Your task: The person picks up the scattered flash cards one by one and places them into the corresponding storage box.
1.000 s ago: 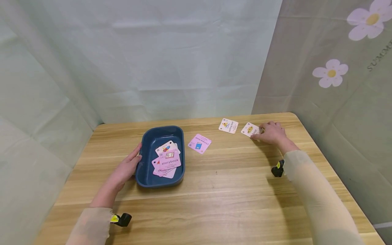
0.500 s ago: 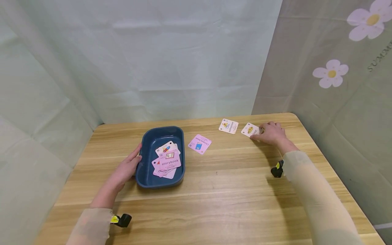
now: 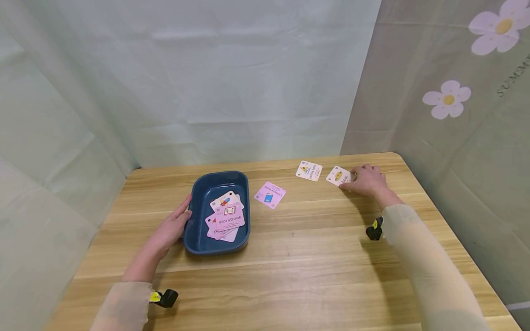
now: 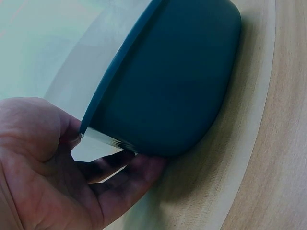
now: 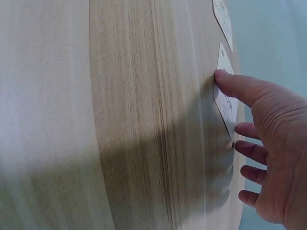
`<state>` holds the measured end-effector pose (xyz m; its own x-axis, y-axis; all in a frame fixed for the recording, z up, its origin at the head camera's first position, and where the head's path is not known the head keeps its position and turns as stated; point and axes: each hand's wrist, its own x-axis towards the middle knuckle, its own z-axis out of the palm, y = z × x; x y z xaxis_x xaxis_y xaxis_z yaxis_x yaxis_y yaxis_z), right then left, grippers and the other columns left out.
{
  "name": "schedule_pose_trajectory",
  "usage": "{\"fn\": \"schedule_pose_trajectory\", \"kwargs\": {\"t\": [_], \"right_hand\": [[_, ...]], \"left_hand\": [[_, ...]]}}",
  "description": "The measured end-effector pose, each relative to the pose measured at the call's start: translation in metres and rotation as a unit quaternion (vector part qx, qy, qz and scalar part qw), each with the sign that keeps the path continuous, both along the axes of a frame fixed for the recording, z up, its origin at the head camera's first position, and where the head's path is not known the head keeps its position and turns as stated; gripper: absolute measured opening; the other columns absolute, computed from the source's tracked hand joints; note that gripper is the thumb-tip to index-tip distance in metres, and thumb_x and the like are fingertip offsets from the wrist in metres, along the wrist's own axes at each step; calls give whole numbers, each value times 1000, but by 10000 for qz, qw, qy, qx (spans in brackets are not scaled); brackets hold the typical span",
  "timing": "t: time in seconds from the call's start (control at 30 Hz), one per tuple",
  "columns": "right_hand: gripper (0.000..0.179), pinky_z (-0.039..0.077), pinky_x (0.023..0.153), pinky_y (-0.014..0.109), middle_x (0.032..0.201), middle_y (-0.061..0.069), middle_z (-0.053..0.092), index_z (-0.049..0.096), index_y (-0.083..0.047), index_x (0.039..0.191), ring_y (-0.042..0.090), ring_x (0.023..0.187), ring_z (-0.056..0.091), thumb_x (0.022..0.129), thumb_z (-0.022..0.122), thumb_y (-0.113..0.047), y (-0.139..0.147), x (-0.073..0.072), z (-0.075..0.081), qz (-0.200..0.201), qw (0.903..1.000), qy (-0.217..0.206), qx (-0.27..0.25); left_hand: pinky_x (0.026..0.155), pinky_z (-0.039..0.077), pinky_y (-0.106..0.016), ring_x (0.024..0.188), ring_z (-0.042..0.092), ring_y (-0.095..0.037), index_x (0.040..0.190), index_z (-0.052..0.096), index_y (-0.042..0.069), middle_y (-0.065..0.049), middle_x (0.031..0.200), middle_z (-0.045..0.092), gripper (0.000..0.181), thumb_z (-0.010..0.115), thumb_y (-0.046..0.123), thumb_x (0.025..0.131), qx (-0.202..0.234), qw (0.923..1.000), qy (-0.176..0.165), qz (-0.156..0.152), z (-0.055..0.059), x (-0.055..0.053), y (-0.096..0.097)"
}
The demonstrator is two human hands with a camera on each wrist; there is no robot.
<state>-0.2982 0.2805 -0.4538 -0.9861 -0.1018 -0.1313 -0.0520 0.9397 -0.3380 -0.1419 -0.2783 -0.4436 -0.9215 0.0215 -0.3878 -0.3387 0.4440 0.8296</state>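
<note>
A dark blue rectangular bin (image 3: 198,243) stands left of the middle of the table, holding several picture cards, with a pink storybook card (image 3: 229,217) on top. My left hand (image 3: 170,228) grips its left side. In the left wrist view the thumb is at the rim, and the fingers reach the outer wall near its base. At the back right, my right hand (image 3: 367,180) holds a white boat card (image 3: 337,175) by its edges between thumb and forefinger. The card lies at the table, its right part covered by the hand. The other right fingers are spread loosely.
A sailing boat card (image 3: 309,170) lies left of the boat card, near the back edge. Closer to the bin lies a pink Chinese book card (image 3: 270,195). Pale cloth hangs behind the wooden table (image 3: 298,271) and along both sides.
Hardly anything differs. The right thumb and card have shifted very slightly, showing more of the word on the boat card. The left hand and bin have stayed in place.
</note>
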Motion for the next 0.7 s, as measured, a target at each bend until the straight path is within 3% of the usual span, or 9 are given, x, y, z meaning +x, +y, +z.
{"fn": "schedule_pose_trajectory", "kwargs": {"t": [0.2, 0.7], "right_hand": [[80, 31, 98, 65, 135, 28, 47, 56, 3, 136, 49, 121, 34, 85, 77, -55, 0, 0, 0, -33, 10000, -13, -33], [79, 31, 97, 62, 133, 29, 45, 55, 5, 137, 49, 120, 32, 85, 79, -50, -4, -2, -2, -180, 9996, -50, -197]], "left_hand": [[105, 30, -73, 153, 6, -48, 163, 1, 41, -13, 171, -6, 58, 28, 36, 112, 61, 10000, -54, -15, 1, 0, 0], [108, 26, -72, 153, 1, -46, 163, 1, 40, -12, 171, -6, 58, 28, 34, 113, 15, 10000, -10, -66, 1, 0, -1]]}}
